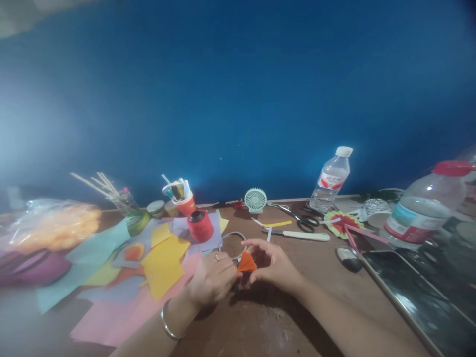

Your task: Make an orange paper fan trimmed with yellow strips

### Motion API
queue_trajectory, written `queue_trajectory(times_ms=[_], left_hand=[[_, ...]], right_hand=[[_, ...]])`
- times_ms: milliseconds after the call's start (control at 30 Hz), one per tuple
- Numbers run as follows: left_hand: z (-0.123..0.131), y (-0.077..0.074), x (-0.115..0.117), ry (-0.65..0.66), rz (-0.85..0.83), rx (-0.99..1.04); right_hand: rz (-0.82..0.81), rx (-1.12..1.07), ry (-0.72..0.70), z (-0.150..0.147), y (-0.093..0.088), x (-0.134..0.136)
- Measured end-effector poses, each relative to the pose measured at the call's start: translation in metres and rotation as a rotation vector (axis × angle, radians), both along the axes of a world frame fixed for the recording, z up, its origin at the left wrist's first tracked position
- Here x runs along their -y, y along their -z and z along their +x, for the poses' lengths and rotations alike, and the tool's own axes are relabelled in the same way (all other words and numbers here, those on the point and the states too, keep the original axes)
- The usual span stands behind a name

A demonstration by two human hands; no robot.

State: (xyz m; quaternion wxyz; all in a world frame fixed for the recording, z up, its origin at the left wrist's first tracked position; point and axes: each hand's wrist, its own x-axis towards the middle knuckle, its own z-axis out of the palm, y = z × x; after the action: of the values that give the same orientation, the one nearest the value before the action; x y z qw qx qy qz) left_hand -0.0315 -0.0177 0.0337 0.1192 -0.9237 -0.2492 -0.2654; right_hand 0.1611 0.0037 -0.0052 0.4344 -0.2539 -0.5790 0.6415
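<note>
Between my hands, low over the table, is a small piece of orange pleated paper [247, 263], spread like a fan. My left hand [213, 277] has its fingers closed at the narrow left end of the paper. It wears a ring, with a silver bangle at the wrist. My right hand [275, 265] curves round the other side, its thumb against the lower right edge of the pleats. Its other fingers arch above and behind. Just beyond the hands lies a pale ring-shaped strip [232, 233], partly hidden by them.
Coloured paper sheets [167, 265] and a red thread spool [201, 225] lie left. Behind are a pen cup [184, 201] and small fan [256, 200]. A white-handled cutter [307, 235], scissors [307, 223], bottles [330, 178], a paper rosette [340, 224] and a phone [412, 297] are right.
</note>
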Motion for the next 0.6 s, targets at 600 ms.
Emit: queue_trajectory(times_ms=[600], left_hand=[[0.0003, 0.0046, -0.0011, -0.074, -0.041, -0.065]], right_hand=[[-0.222, -0.093, -0.213, -0.0043, -0.0027, 0.0046]])
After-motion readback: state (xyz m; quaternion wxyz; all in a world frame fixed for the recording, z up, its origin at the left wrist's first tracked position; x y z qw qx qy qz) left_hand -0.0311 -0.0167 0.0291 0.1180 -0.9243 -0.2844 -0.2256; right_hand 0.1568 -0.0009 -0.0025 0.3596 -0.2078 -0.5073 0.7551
